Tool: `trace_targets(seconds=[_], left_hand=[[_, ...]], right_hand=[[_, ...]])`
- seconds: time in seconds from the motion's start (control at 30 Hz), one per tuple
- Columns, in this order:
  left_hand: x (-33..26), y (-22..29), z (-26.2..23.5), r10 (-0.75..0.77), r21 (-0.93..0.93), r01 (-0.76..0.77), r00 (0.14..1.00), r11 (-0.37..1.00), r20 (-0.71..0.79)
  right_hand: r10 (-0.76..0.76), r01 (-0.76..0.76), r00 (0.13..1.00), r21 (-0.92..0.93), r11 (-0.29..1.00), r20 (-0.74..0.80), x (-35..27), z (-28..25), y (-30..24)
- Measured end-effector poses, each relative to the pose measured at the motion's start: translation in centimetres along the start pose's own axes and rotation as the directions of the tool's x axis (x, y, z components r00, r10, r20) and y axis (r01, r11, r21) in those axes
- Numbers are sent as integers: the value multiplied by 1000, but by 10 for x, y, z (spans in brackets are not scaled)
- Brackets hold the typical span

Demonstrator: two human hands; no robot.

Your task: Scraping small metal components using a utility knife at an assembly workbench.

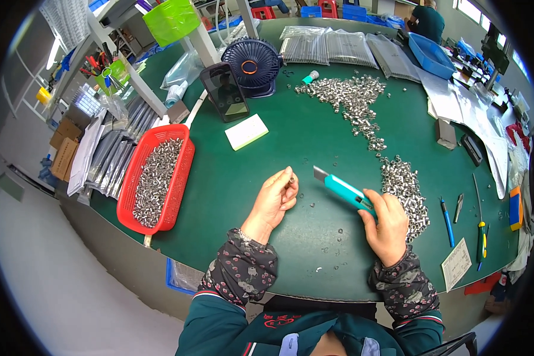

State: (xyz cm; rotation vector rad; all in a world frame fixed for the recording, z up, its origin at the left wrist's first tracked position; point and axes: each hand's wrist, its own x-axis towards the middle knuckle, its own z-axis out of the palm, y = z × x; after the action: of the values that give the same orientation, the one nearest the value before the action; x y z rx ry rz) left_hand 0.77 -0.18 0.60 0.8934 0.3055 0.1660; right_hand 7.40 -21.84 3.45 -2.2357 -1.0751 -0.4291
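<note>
My left hand (271, 200) pinches a small metal ring (291, 180) between thumb and fingertips above the green table. Facing it, my right hand (387, 225) grips a teal utility knife (345, 191). Its blade (320, 173) is out and points toward the left hand, a short gap away from the ring. Just beyond the right hand lies a heap of small metal rings (404, 193). A second, larger heap of rings (344, 98) spreads farther back. Small dark bits (340, 231) are scattered on the table between and below my hands.
At left stands a red basket (187, 163) filled with metal rings. A phone (224, 92), a round fan (252, 65) and a notepad (246, 132) sit behind. To the right lie a blue pen-like tool (447, 222), a screwdriver (482, 237) and a paper slip (456, 264). A person (427, 22) sits far back.
</note>
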Motion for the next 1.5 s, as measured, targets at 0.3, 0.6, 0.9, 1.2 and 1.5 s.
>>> trace_targets(seconds=[0.3,0.6,0.9,1.2,1.5], left_hand=[[2,1,-3,79,17,-79,997,997,0],[4,-4,4,101,107,-98,995,989,-19],[1,-4,2,117,44,-119,992,992,51],[1,-4,4,172,74,-170,985,983,-13],[2,-3,2,129,-4,-129,991,992,37]], right_hand=[[45,-45,999,12,999,-2,3,-2,3],[163,-204,978,447,871,128,-5,2,2],[178,-327,929,497,804,324,-4,-1,3],[221,-362,922,503,785,318,-6,-1,0],[203,-346,926,503,792,318,-2,-1,0]])
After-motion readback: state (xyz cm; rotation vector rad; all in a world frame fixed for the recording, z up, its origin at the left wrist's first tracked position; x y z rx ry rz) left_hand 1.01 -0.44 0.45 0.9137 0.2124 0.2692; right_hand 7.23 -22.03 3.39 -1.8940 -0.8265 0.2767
